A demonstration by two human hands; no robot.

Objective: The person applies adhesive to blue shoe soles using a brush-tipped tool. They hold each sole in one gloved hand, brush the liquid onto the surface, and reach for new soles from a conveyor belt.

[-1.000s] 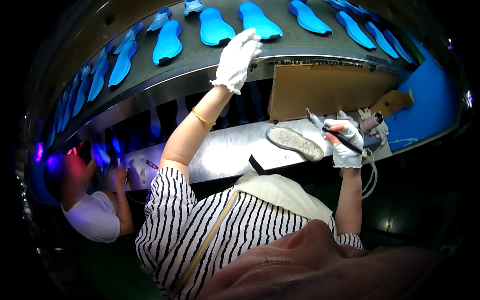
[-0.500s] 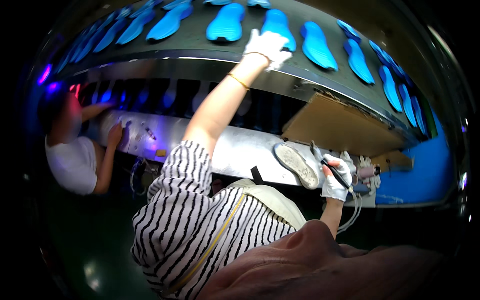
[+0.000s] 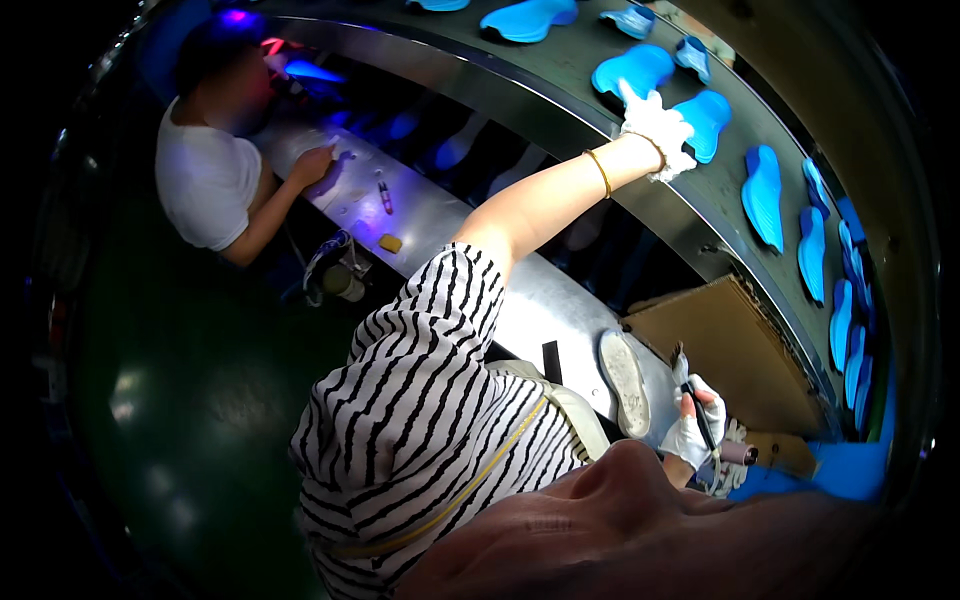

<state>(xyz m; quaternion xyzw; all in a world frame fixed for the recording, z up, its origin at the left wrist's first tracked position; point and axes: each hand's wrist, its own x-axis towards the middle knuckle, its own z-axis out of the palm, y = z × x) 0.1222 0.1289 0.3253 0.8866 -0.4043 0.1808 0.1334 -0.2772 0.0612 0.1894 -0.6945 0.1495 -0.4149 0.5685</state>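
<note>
My left hand point(image 3: 656, 132), in a white glove, reaches over the conveyor belt. Its fingers are apart, at the near edges of a blue shoe sole point(image 3: 640, 68) and a second blue sole point(image 3: 706, 124) to its right. Whether the fingertips press on either one, I cannot tell. My right hand point(image 3: 694, 425), gloved with bare fingertips showing, is closed round the black handle of a brush point(image 3: 702, 415), its bristles pointing up and away. Left of that hand, a pale grey shoe sole point(image 3: 626, 385) with a rough face lies on the metal bench point(image 3: 545, 310).
Several more blue soles, such as one at the right point(image 3: 763, 198), lie along the belt point(image 3: 590, 110). A cardboard sheet point(image 3: 728, 345) leans behind the bench. A thread spool point(image 3: 738, 454) stands beside my right hand. A co-worker point(image 3: 208, 165) sits at the far left; a yellow block point(image 3: 390, 243) lies between us.
My view has turned, so bench and co-worker appear shifted. My left hand has come off the sole it covered and is now at two neighbouring soles. The brush stays in my right hand.
</note>
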